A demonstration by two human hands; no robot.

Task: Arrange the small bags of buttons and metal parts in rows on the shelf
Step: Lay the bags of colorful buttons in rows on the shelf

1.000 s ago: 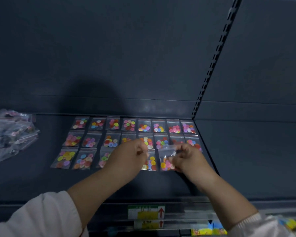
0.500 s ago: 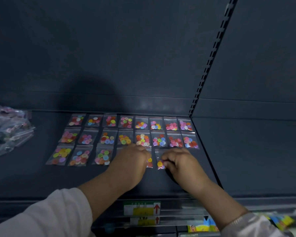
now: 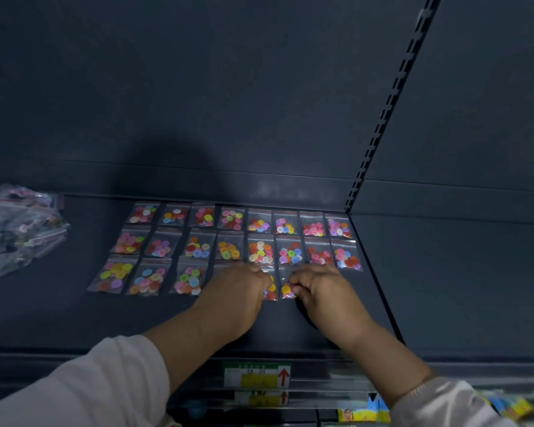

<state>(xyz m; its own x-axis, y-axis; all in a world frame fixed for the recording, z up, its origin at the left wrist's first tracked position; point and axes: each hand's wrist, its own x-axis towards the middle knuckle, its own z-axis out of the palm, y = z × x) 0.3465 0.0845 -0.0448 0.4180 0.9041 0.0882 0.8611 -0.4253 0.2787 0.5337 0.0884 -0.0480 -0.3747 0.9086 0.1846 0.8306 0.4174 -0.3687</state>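
Note:
Small clear bags of coloured buttons point(image 3: 259, 251) lie in three rows on the dark shelf point(image 3: 74, 318). The two back rows reach the right divider. In the front row, my right hand point(image 3: 321, 291) pinches the right edge of a button bag point(image 3: 286, 289) that lies flat on the shelf. My left hand point(image 3: 239, 292) rests over the neighbouring front-row bags, with its fingertips on the bag point(image 3: 271, 291) just left of that one. The bags under both hands are partly hidden.
A loose heap of more clear bags point(image 3: 19, 229) lies at the shelf's far left. A slotted upright point(image 3: 379, 127) and a divider line bound the rows on the right. Price labels with red arrows point(image 3: 256, 374) sit on the shelf's front edge.
A second ago my right hand held the bag raised above the front row. It has since come down flat onto the shelf, and both hands have settled low over the front row.

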